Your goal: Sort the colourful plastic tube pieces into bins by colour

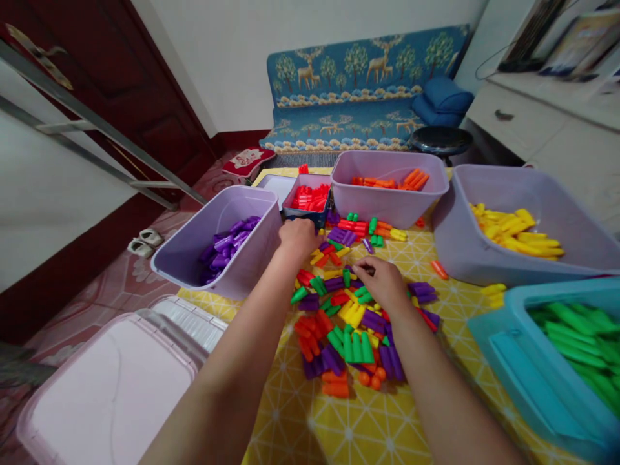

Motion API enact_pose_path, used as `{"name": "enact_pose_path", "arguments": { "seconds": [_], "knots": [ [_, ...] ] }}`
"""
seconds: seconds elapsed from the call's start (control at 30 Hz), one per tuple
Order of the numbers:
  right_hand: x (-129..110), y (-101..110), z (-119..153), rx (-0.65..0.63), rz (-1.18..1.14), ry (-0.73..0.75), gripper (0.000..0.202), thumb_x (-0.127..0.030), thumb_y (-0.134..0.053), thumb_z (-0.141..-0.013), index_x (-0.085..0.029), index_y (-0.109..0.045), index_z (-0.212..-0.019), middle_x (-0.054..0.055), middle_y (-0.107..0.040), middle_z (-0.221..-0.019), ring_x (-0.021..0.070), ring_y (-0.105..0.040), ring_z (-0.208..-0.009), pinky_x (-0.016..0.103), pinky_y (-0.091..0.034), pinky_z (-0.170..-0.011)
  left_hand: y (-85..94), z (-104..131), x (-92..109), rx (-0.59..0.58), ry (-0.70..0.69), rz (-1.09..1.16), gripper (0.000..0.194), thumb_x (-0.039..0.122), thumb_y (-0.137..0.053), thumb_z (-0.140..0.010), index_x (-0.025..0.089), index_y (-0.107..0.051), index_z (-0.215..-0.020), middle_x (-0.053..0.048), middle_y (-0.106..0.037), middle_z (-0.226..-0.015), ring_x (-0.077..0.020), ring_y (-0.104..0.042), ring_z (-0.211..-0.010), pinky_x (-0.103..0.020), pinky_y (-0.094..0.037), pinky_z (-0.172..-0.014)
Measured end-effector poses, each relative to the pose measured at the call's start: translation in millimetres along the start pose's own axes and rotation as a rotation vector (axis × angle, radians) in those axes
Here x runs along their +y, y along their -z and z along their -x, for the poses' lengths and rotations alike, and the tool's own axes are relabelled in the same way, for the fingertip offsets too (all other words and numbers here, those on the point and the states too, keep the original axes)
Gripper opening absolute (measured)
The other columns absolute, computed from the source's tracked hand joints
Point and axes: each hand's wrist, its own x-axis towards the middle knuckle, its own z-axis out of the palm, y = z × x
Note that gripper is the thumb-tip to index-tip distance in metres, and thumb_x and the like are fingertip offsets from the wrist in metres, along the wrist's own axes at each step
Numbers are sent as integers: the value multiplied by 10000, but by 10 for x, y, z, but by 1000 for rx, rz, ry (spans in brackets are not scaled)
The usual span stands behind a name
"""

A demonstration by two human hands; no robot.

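A mixed pile of coloured plastic pieces, tube-shaped and many joined side by side, lies on the table; a green piece [359, 348] is at its front. My left hand [301, 237] is at the pile's far left, between the purple bin and a small box [310, 201] of red pieces. Its fingers curl down, closed, with their tips hidden. Over the pile's right half, my right hand [383, 279] has thumb and forefinger drawn together beside a dark purple piece [349, 270]. What it pinches, if anything, is too small to make out.
Around the pile stand a bin [165, 265] of purple pieces, a bin [387, 203] of orange ones, a bin [453, 223] of yellow ones and a teal bin [527, 381] of green ones. Pale lids [111, 381] lie at the left. Behind is a blue bench [339, 116].
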Motion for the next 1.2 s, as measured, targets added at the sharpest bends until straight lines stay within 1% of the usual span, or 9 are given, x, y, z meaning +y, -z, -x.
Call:
{"name": "enact_pose_path", "arguments": {
  "seconds": [0.13,0.23,0.37,0.6,0.7,0.8,0.9,1.07,1.2],
  "knots": [
    [-3,-3,-6,5,6,-8,138,-312,-580,-784,-227,-689,-782,20,-709,-791,180,-641,-718,280,-460,-679,91,53,-75,40,-44,68,395,531,-527,-815,212,-705,-964,-115,-678,-980,-279,-625,-969,-374,-471,-841],
    [-20,7,-2,-3,-7,-11,144,-320,-582,-783,-223,-686,-763,18,-706,-769,178,-639,-714,273,-460,-667,-78,40,-138,139,-58,96,495,544,-555,-797,206,-635,-1150,-145,-619,-1138,-304,-588,-1053,-388,-460,-872],
    [-48,30,6,-10,-22,-25,149,-325,-585,-784,-214,-682,-763,20,-708,-776,175,-640,-707,266,-458,-654,-374,78,-165,105,-160,174,553,494,-658,-742,219,-601,-1218,-134,-565,-1250,-290,-537,-1142,-352,-427,-940],
    [-43,33,1,4,-61,-24,129,-300,-581,-773,-216,-679,-772,15,-712,-788,177,-650,-724,270,-459,-667,-294,331,-143,-31,-462,491,353,427,-474,-888,195,-728,-969,-43,-721,-849,-196,-648,-795,-285,-480,-777],
    [-40,25,-6,17,-74,-35,134,-305,-583,-772,-215,-683,-778,14,-712,-785,174,-647,-710,273,-461,-665,-346,344,-73,131,-394,504,358,406,-545,-855,211,-662,-1133,-70,-679,-1094,-232,-606,-1034,-320,-452,-912],
    [-29,17,-1,22,-98,-31,153,-327,-579,-780,-212,-680,-773,16,-711,-779,173,-645,-704,276,-465,-666,-530,330,40,202,-282,437,580,418,-654,-771,198,-541,-1296,-135,-517,-1336,-296,-458,-1255,-397,-386,-1023],
    [-35,27,25,51,-124,-35,161,-321,-571,-782,-206,-681,-800,25,-707,-788,174,-647,-714,279,-473,-671,-681,333,122,225,-248,412,476,404,-669,-756,166,-638,-1167,-151,-537,-1290,-298,-485,-1214,-397,-388,-1019],
    [-248,132,-61,111,-30,78,129,-269,-571,-786,-215,-684,-814,24,-685,-844,173,-631,-788,286,-476,-738,-687,354,97,267,-121,528,260,335,-503,-879,182,-714,-871,-69,-671,-824,-197,-623,-814,-338,-484,-827],
    [-540,144,-482,96,164,199,196,-201,-560,-793,-208,-676,-951,38,-679,-996,202,-592,-985,317,-438,-899,-703,343,64,423,-172,531,315,293,-616,-801,191,-654,-1096,-101,-614,-1126,-247,-543,-1102,-380,-422,-982]
  ]
}}
